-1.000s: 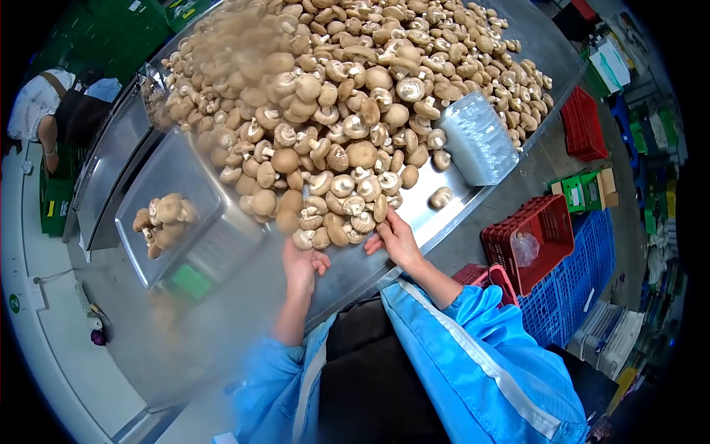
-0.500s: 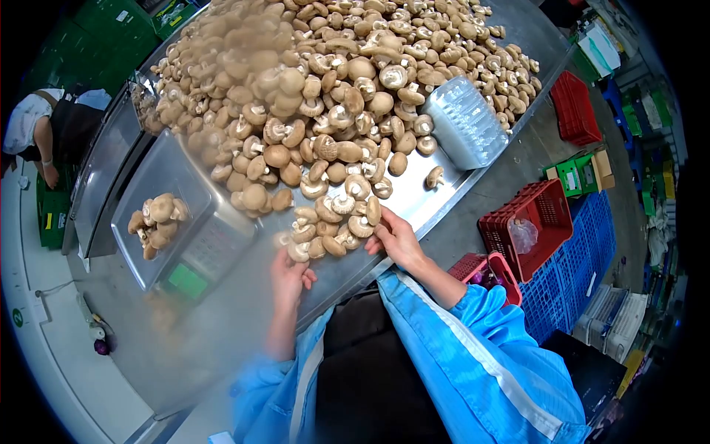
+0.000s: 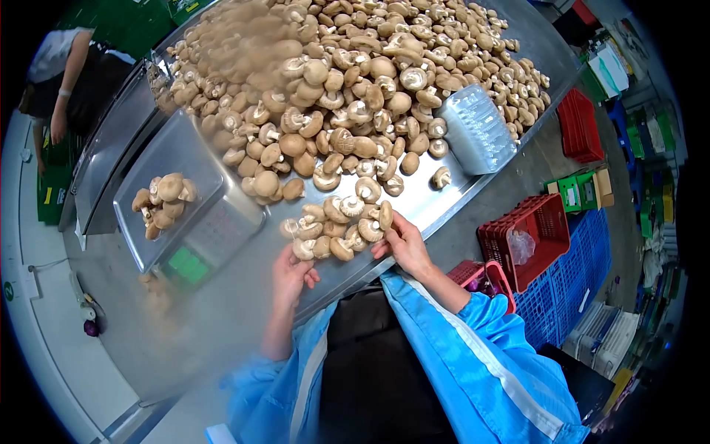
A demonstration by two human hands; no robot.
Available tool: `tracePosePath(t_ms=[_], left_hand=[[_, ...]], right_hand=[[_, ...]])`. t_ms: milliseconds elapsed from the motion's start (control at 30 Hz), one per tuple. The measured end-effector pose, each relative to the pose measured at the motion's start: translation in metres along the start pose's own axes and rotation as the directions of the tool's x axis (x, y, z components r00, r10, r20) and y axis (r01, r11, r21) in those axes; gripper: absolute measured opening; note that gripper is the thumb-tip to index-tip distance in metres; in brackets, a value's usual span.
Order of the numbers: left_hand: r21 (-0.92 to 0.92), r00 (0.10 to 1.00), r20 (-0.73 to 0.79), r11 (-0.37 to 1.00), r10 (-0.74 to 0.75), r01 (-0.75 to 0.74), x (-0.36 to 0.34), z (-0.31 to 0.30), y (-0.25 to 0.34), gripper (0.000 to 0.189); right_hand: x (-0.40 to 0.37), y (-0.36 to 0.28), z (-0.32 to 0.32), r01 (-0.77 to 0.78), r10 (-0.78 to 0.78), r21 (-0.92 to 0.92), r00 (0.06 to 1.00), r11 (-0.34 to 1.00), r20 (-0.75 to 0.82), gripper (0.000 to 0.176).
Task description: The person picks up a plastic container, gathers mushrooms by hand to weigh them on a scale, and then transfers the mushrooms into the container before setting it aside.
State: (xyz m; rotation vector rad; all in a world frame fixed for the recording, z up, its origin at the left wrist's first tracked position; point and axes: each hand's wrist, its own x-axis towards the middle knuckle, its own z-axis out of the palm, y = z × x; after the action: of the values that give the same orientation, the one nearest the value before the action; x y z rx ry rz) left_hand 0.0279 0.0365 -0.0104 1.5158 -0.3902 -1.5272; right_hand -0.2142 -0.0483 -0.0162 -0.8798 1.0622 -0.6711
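Observation:
A compact group of brown mushrooms lies between my hands at the front of the metal table. My left hand is curled at its lower left corner, the thumb by a pale mushroom. At its right side my right hand has bent fingers, with the fingertips against the outer mushrooms. Whatever the fingers grip under the group is hidden. Beyond lies a large mushroom pile. A stack of clear plastic trays leans at its right edge. A loose mushroom lies near the trays.
On the left, a scale bears a clear tray with several mushrooms. A person stands at the far left near green crates. On the right are red crates and a blue pallet. Part of the lower left view is hazy.
The mushroom group and both hands have come away from the big pile, leaving a wider gap. The view has shifted slightly. The other person's arm has moved.

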Motion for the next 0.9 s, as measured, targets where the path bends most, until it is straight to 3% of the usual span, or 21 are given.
tracePosePath(t_ms=[267,900], left_hand=[[-0.085,0.995,0.031,0.992,0.095,-0.092,-0.005,-0.015,-0.002,0.042],[-0.18,0.98,-0.05,0.964,0.192,-0.198,-0.043,-0.111,0.066,0.044]], right_hand=[[0.004,-0.006,0.002,-0.066,0.072,-0.073,0.994,0.995,0.078,0.04],[0.035,-0.047,0.116,0.09,-0.056,-0.202,0.984,0.975,0.167,0.041]])
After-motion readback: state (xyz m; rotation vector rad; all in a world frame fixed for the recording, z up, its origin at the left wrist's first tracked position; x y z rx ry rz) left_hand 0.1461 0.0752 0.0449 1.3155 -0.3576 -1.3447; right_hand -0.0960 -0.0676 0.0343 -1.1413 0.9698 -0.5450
